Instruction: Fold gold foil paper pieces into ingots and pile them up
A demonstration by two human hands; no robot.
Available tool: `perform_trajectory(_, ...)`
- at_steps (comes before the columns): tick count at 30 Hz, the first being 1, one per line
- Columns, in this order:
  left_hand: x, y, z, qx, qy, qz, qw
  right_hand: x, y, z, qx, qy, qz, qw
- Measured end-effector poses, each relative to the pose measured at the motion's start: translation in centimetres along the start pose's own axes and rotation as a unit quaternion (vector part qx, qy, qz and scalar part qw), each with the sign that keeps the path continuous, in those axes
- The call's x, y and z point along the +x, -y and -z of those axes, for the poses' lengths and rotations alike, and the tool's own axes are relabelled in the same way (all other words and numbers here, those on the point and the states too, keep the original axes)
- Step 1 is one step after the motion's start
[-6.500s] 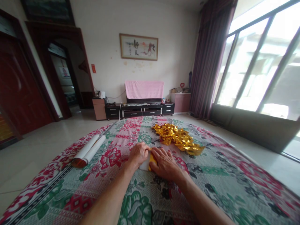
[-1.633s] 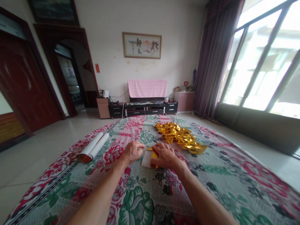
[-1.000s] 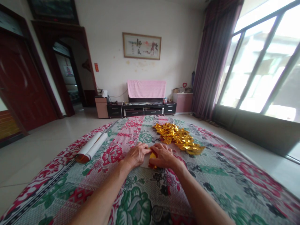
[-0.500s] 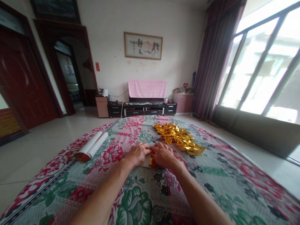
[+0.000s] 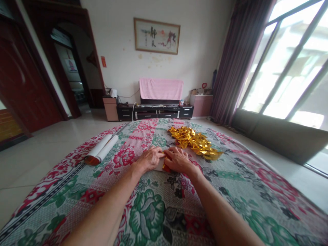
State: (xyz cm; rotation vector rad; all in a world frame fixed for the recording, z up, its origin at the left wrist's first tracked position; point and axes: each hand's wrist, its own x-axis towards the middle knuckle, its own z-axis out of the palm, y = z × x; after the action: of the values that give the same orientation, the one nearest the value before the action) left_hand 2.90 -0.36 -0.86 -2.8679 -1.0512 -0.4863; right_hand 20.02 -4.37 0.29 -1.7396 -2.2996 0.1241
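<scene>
Both hands meet over a small piece of gold foil paper [image 5: 166, 166] on the cloth-covered table. My left hand [image 5: 151, 158] has its fingers bent and pressed together at the paper's left end. From the right, my right hand [image 5: 177, 159] closes over the same paper and covers most of it. A pale flat sheet or board [image 5: 159, 166] shows beneath the fingers. Just beyond my right hand lies a heap of folded gold foil pieces [image 5: 193, 141], pointed at their ends.
A flowered tablecloth [image 5: 147, 215] covers the round table. On its left side lie two white rolls [image 5: 102, 148] with coppery ends. Farther back stand a low black cabinet [image 5: 156, 112] and a pink cloth [image 5: 161, 89] over a screen. Windows and a purple curtain [image 5: 238, 68] are on the right.
The view has tilted slightly, so the table sits higher in the picture. Both hands stay together on the gold foil paper, with only small finger shifts.
</scene>
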Motion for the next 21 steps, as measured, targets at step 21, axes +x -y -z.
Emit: perform_trajectory(21, -0.2, -0.6, 0.2, -0.02, 0.019, 0.038, 0.999, -1.7, 0.2, -1.2, -0.022, -0.097, 0.033, 0.994)
